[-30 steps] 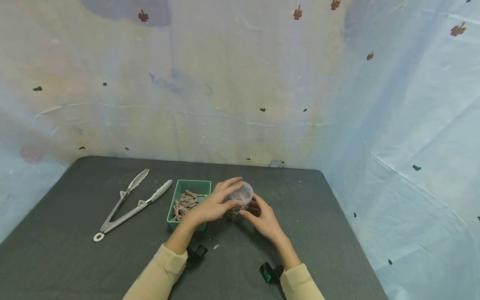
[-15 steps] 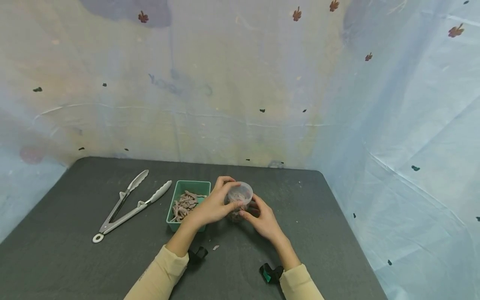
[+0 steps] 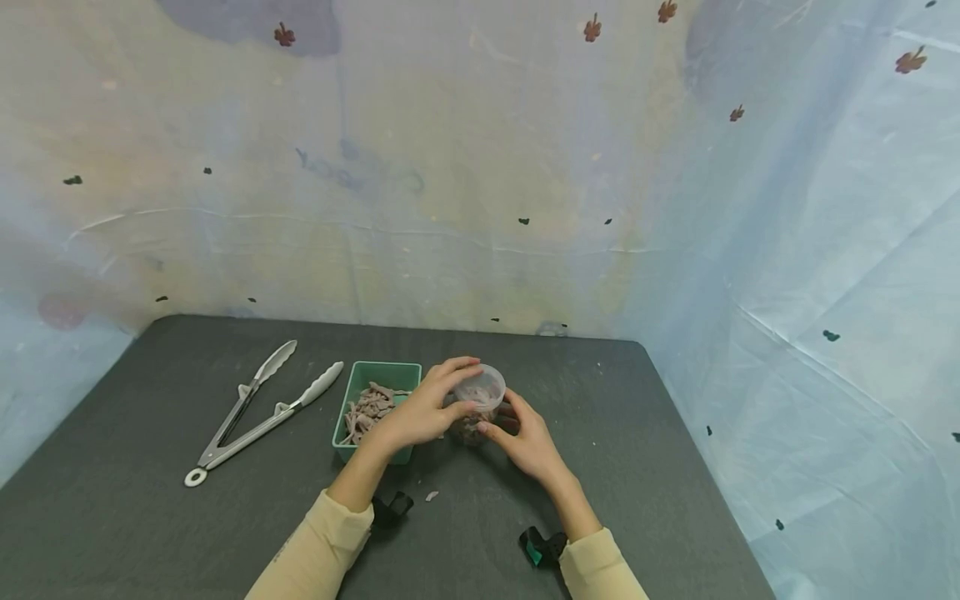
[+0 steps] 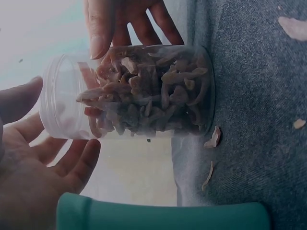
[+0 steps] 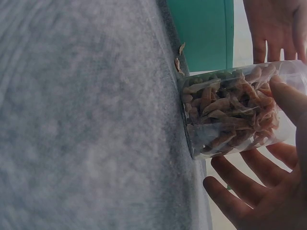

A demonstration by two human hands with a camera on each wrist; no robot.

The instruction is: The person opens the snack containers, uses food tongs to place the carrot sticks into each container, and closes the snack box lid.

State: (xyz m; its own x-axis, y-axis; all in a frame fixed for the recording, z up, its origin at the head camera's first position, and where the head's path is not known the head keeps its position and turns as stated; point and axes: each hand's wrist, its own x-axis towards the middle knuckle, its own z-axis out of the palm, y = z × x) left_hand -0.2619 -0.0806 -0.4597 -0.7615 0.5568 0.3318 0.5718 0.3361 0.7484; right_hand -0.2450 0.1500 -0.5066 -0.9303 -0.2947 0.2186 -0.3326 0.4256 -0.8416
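Observation:
A clear jar (image 4: 148, 96) stands upright on the dark table, mostly filled with brownish dried strips. Its translucent lid (image 3: 482, 385) is on top. My left hand (image 3: 426, 410) grips the lid from the left, thumb on the near side and fingers over the far side. From the right, my right hand (image 3: 531, 442) holds the jar body between thumb and fingers, as the right wrist view also shows. Left of the jar is a green rectangular tub (image 3: 387, 364) holding more strips (image 3: 369, 410); my left forearm covers its near right corner.
Open metal tongs (image 3: 251, 433) with pale tips lie left of the tub. Small loose scraps lie on the table (image 3: 480, 533), one scrap (image 3: 432, 496) in front of the jar. A patterned sheet (image 3: 450, 167) hangs behind and along the sides.
My left fingers drew back around the lid toward its left side, then reached over its far edge again. The right hand and the jar have stayed in place.

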